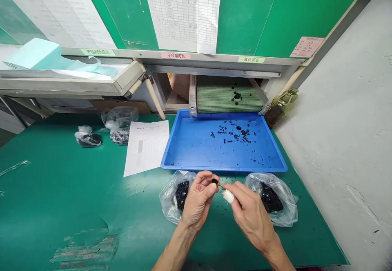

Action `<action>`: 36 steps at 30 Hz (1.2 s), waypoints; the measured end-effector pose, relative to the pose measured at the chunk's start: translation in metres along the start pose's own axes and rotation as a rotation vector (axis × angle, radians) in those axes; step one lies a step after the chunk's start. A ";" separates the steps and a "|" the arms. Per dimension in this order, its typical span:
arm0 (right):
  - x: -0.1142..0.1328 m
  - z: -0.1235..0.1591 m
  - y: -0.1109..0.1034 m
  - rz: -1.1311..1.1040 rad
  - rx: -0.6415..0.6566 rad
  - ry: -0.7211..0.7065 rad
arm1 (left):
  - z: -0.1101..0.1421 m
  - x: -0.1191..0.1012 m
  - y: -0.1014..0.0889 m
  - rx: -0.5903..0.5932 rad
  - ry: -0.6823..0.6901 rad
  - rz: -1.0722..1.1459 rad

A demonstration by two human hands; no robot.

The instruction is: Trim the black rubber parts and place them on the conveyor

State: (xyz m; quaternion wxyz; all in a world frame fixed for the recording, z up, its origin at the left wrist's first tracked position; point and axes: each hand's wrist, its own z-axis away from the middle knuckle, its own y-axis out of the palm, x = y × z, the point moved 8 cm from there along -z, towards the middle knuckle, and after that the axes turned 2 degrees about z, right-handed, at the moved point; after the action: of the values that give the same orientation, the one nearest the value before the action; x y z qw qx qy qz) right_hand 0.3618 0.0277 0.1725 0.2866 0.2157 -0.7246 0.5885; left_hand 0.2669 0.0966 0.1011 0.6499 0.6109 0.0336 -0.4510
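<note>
Hands: two, left hand (pixel 198 201), right hand (pixel 249 216). One black part (pixel 214 181) between them. One blue tray (pixel 190 148), 12 o'clock. One paper sheet (pixel 146 148), 11 o'clock. Two plastic bags (pixel 167 205) beside hands; two more bags (pixel 119 124), 10 o'clock.

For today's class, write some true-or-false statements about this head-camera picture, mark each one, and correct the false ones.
1. The left hand pinches a small black part. True.
2. A white bandage covers a finger of the left hand. False: it is on the right hand.
3. The blue tray holds scattered black bits. True.
4. The sheet of paper lies to the right of the tray. False: it lies to the left.
5. The green mesh belt behind the tray has nothing on it. False: black parts lie on it.
6. A clear plastic bag of black parts lies beside the right hand. True.
</note>
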 end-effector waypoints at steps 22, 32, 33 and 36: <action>0.013 0.000 0.002 0.135 -0.162 -0.050 | 0.005 -0.009 -0.001 -0.049 0.181 -0.265; 0.002 -0.005 0.015 -0.091 -0.110 0.037 | 0.001 -0.007 -0.003 0.022 0.204 -0.269; -0.002 -0.006 0.018 -0.138 -0.093 0.069 | 0.000 -0.007 -0.004 0.023 0.203 -0.260; -0.019 -0.012 0.024 -0.250 -0.033 0.177 | -0.004 -0.004 -0.006 0.024 0.187 -0.277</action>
State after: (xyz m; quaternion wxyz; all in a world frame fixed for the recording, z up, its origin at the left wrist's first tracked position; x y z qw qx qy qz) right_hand 0.3623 0.0436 0.1440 0.4239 0.2466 -0.6735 0.5531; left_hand 0.2627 0.1029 0.0983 0.5682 0.6476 0.1724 -0.4775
